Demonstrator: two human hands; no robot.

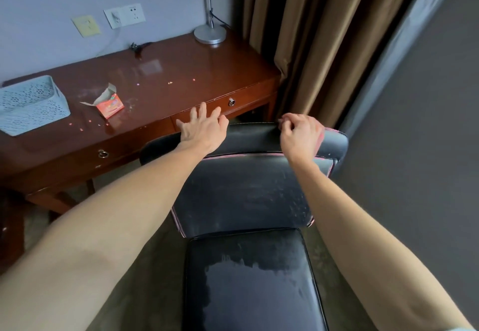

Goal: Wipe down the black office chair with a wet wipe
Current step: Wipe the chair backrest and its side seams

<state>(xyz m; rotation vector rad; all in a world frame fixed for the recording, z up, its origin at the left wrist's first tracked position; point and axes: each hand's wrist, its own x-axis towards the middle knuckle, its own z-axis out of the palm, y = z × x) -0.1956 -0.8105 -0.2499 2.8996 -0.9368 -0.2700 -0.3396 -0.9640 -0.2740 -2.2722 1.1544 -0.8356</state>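
The black office chair (241, 193) stands in front of me, its top edge close to the desk. Its leather is worn, with pinkish frayed piping. The seat (254, 286) shows a wet, shiny patch. My left hand (204, 129) hovers over the chair's upper left edge with the fingers spread and nothing in it. At the chair's top right edge, my right hand (300, 136) has its fingers curled, the fingertips touching the edge. No wet wipe is visible in either hand.
A brown wooden desk (181, 76) with ring-pull drawers stands behind the chair. On it are a pale blue perforated basket (31, 105), an open red carton (110, 105), small crumbs and a lamp base (210, 34). Brown curtains (311, 45) hang on the right.
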